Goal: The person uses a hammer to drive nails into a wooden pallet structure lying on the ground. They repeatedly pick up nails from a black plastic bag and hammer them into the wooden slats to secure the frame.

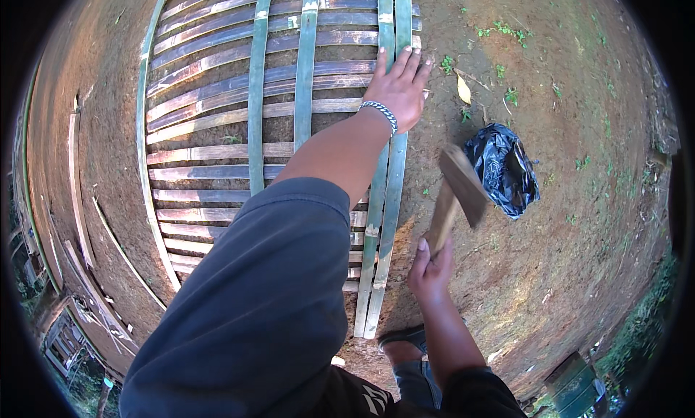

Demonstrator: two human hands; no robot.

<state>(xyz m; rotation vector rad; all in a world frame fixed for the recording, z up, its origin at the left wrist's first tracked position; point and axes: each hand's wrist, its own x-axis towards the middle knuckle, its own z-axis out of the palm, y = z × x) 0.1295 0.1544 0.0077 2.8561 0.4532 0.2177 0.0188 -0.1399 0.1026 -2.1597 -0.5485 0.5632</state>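
Steadying a bamboo lattice, mallet raised.

Left hand [402, 89] lies spread flat on the bamboo panel [253, 128] at upper centre; right hand [428, 269] is clenched around what looks like a wooden mallet [457, 190], centre right. Keep fingers away from the strike point.

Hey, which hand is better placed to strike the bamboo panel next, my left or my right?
Right, most likely. The right hand grips the wooden mallet, raised above the dirt beside the bamboo panel. The left hand lies flat on the panel's green edge strips, holding no tool.
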